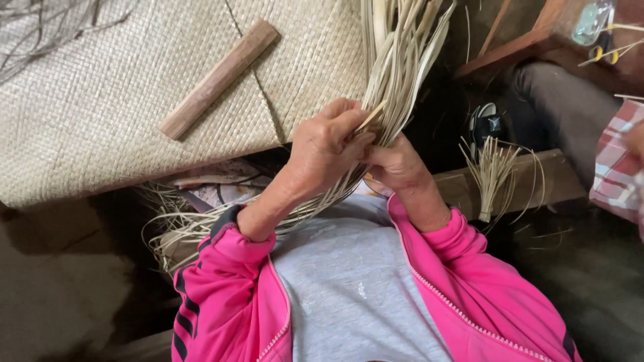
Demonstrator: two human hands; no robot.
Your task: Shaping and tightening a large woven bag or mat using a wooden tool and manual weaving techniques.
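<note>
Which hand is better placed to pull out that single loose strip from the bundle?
Probably the left hand: its fingertips already pinch the single strip, while the right hand grips the bundle of strips lower down.

Strip bundle [402, 60] top cut off

Soft, even daylight falls from about eleven o'clock, leaving the pale woven straw mat [100, 107] bright but without glare. The dark floor [60, 288] toward seven and four o'clock sinks into deep shadow with little detail. The bright pink zip jacket [469, 288] is vividly saturated. Focus is fairly sharp at the centre; the bundle of pale dried straw strips [402, 53] at twelve o'clock shows slight motion blur, and the corners soften and stretch.
</note>
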